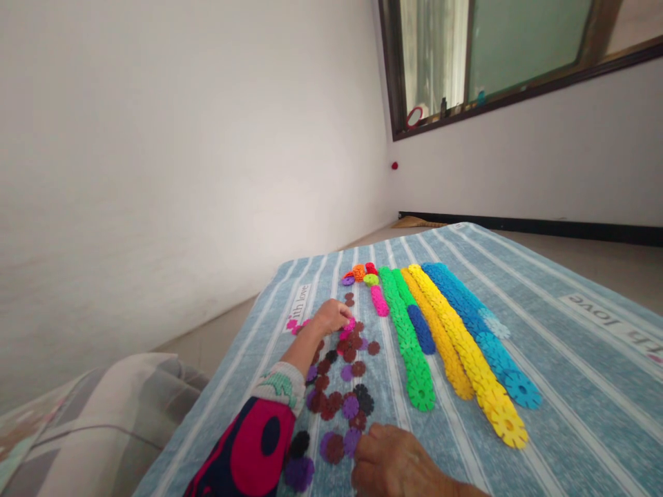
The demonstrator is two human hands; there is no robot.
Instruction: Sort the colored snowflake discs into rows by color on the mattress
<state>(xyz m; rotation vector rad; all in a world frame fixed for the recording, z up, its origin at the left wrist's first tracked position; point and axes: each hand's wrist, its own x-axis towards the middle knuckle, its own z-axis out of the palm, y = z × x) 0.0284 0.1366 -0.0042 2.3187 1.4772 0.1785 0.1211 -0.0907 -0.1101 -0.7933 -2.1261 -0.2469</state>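
Observation:
My left hand [331, 316] reaches out over a scatter of loose snowflake discs [342, 397], mostly brown and purple, on a striped blue sheet [559, 359]. Its fingers are pinched on a pink disc [349, 324] at the far edge of the scatter. My right hand [396, 461] rests near the bottom edge with fingers curled, next to purple discs; nothing shows inside it. To the right lie long rows of overlapped discs: green [409, 338], short pink [380, 301], short blue [420, 328], yellow [466, 352] and light blue [484, 331].
A few orange, red, purple and lime discs [361, 273] lie at the far end of the rows. A grey cushion [103, 421] sits at the lower left. White walls, a bare floor strip and a dark-framed window [497, 62] lie beyond the bed.

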